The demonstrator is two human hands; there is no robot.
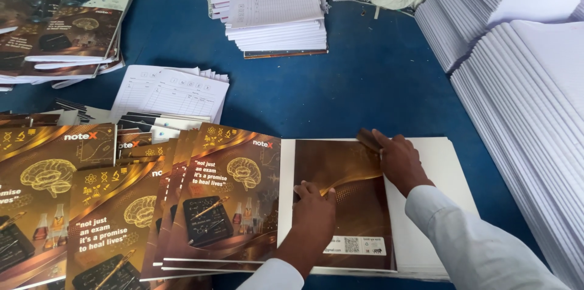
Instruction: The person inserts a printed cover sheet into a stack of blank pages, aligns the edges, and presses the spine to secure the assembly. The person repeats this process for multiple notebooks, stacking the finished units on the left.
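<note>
A brown and gold printed cover sheet (340, 162) lies spread on a stack of white paper (444, 162) in front of me. My left hand (313, 214) presses flat on the cover's lower middle, fingers down on the sheet. My right hand (398, 159) rests on the cover's upper right edge, fingertips pinching or pushing the edge where it meets the white paper. Both arms wear white sleeves. The cover's left half (231, 192) shows a brain drawing and overlaps other covers.
Several fanned brown covers (73, 205) lie at the left. Printed index sheets (170, 92) sit behind them. White page stacks (280, 22) stand at the back, tall white stacks (523, 101) fill the right. More covers (67, 28) are piled far left on the blue tabletop (365, 83).
</note>
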